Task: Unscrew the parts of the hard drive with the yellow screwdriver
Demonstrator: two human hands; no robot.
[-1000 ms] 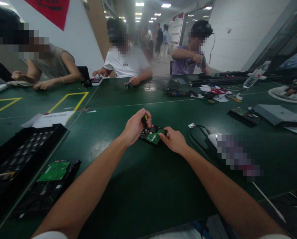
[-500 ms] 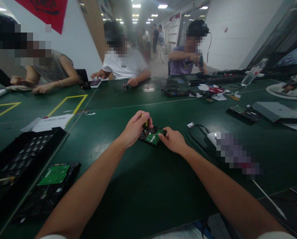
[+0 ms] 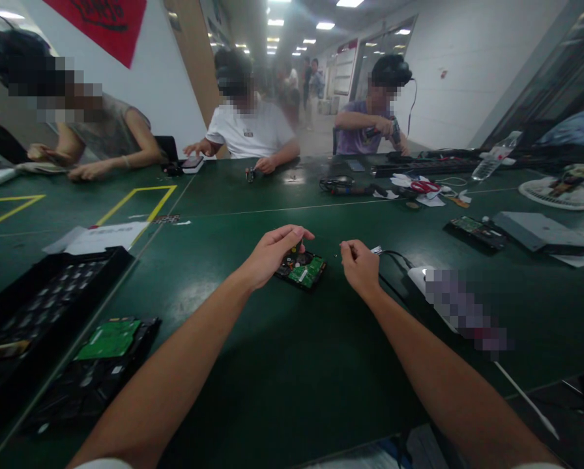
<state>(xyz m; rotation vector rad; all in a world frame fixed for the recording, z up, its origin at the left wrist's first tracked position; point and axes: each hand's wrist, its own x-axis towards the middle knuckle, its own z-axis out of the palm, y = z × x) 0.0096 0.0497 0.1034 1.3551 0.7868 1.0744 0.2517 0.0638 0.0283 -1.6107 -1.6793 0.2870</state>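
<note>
Plainly, the left hand point(image 3: 271, 258) is wrapped round a yellow-and-black screwdriver point(image 3: 296, 249) over the hard drive point(image 3: 300, 269), which lies board-up on the green table point(image 3: 296, 365) between both hands; should the tip slip under a tilted push, it could scratch the circuit board point(image 3: 313, 266). The right hand point(image 3: 361, 264), curled and apart, leaves that side unbraced, so twisting might spin the hard drive; whether it pinches anything small, I cannot tell. As for writing, the red banner point(image 3: 109, 26), paper sheet point(image 3: 109, 236) and board's white label point(image 3: 302, 275) are unreadable, with no brand legible
</note>
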